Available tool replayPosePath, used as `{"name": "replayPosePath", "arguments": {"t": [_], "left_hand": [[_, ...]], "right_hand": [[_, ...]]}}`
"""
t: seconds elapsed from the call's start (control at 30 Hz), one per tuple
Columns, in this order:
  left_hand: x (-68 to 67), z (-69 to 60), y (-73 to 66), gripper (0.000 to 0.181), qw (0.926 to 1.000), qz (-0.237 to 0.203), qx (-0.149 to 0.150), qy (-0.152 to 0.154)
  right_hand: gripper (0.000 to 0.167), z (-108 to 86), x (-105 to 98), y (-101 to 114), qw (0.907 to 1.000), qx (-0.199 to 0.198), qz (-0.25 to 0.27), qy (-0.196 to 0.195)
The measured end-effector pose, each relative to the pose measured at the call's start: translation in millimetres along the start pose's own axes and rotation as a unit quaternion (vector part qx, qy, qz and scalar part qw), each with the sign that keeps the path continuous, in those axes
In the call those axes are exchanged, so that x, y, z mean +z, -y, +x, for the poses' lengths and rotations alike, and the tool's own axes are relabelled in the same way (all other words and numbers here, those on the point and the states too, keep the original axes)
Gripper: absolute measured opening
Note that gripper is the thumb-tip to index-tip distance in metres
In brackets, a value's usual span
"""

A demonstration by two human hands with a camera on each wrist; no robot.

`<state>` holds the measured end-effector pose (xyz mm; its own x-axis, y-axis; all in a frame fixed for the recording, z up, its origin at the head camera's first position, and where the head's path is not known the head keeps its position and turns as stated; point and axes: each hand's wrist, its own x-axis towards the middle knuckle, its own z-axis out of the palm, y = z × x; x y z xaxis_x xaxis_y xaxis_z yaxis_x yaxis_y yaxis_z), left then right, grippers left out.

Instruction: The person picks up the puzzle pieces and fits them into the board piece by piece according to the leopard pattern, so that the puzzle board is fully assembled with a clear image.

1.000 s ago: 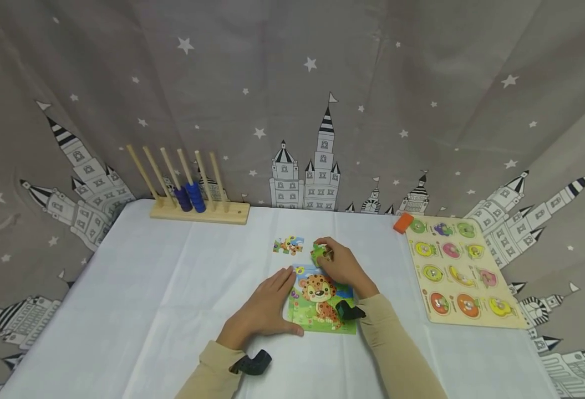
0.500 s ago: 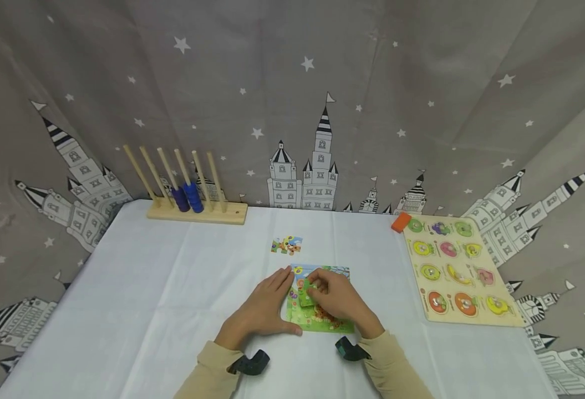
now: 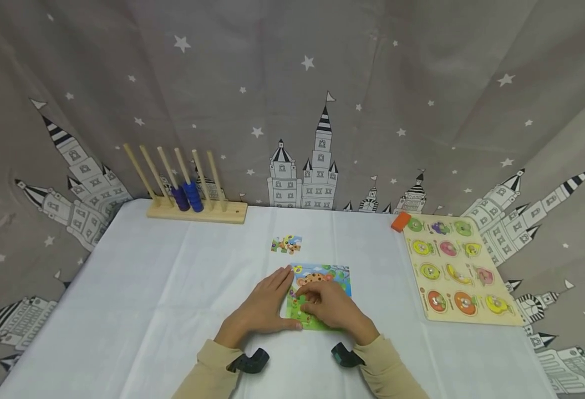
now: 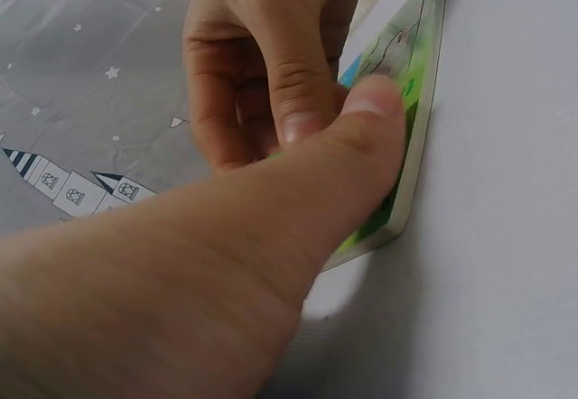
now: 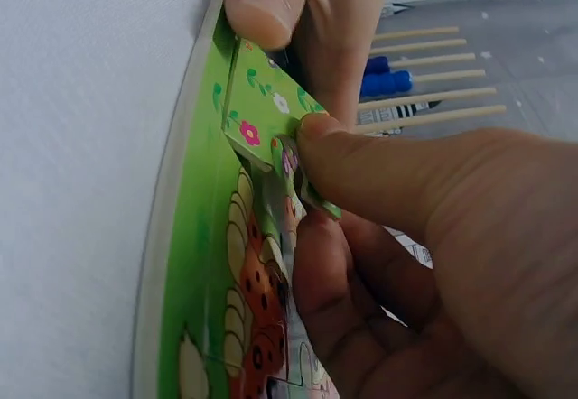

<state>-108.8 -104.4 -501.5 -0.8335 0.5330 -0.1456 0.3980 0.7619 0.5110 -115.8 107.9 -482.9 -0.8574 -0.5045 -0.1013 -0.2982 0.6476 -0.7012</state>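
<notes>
A leopard jigsaw puzzle (image 3: 343,275) in a shallow tray lies in front of me. My left hand (image 3: 262,306) rests along its left side, fingers straight, thumb at the lower corner. Over the puzzle's lower left part, my right hand (image 3: 334,308) pinches a green flowered puzzle piece (image 5: 266,101) between thumb and fingers. In the right wrist view that piece sits tilted at the tray corner, close to my left thumb (image 5: 266,6). Much of the leopard picture is hidden under my right hand.
Beyond the puzzle lies a joined pair or small group of puzzle pieces (image 3: 287,244). A wooden peg stand (image 3: 197,213) with blue rings stands back left. To the right are a fruit peg board (image 3: 464,271) and an orange block (image 3: 401,221).
My right hand has brought the green piece from beyond the puzzle down and left onto its lower left part. The left hand has stayed by the tray's side.
</notes>
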Motion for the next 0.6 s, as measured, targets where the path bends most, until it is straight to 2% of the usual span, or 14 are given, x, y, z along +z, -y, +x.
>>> {"name": "replayPosePath", "arguments": {"t": [0.33, 0.6], "left_hand": [[-1.9, -2.3, -1.7, 0.096, 0.9999, 0.001, 0.009, -0.009], [0.5, -1.2, -0.5, 0.094, 0.9999, 0.006, 0.010, -0.011]], "right_hand": [[0.028, 1.5, 1.3, 1.9, 0.9998, -0.001, -0.021, 0.004], [0.026, 0.9, 2.3, 4.2, 0.9991, -0.009, -0.041, 0.000]]}}
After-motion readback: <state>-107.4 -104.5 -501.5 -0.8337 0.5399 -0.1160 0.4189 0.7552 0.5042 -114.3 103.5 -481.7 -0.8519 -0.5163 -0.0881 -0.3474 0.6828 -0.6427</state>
